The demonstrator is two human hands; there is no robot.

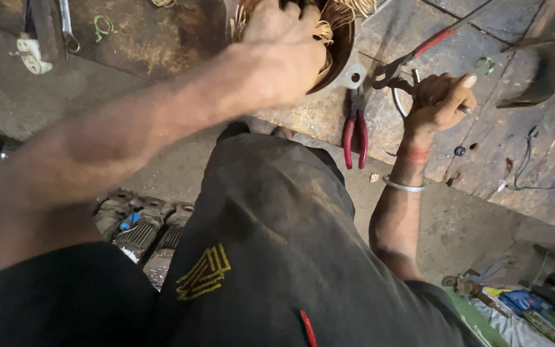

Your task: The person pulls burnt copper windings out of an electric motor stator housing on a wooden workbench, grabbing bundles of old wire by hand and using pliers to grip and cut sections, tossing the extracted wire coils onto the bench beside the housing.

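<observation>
My left hand (pixel 282 54) is clamped over the rim of the round grey metal motor housing stuffed with thin golden copper winding wire (pixel 338 38), fingers curled down among the strands and the palm on the casing's edge. The housing sits on the scarred, stained wooden bench top (pixel 515 148), directly under those fingers and running out of view beyond them. My right hand (pixel 438 99) is clenched around the handles of a long pair of red-handled cutting pliers (pixel 412 58), thumb laid along the top; the dark metal head reaches back from my knuckles toward the housing's mounting lug, but I cannot tell how it stands at the tip. A second pair of pliers with dark red grips (pixel 356 132) lies flat on the bench between my two hands, just below the housing. Beyond my right knuckles a dark curved metal cover (pixel 544 64) lies well apart. I judge the housing heavy and rigid, best gripped by its solid rim. The wire looks soft, springy and easily kinked, with cut ends likely sharp, so I would take it in bundles, not single strands. Below my left forearm, finned grey motor bodies (pixel 139 231) lie on the floor.
</observation>
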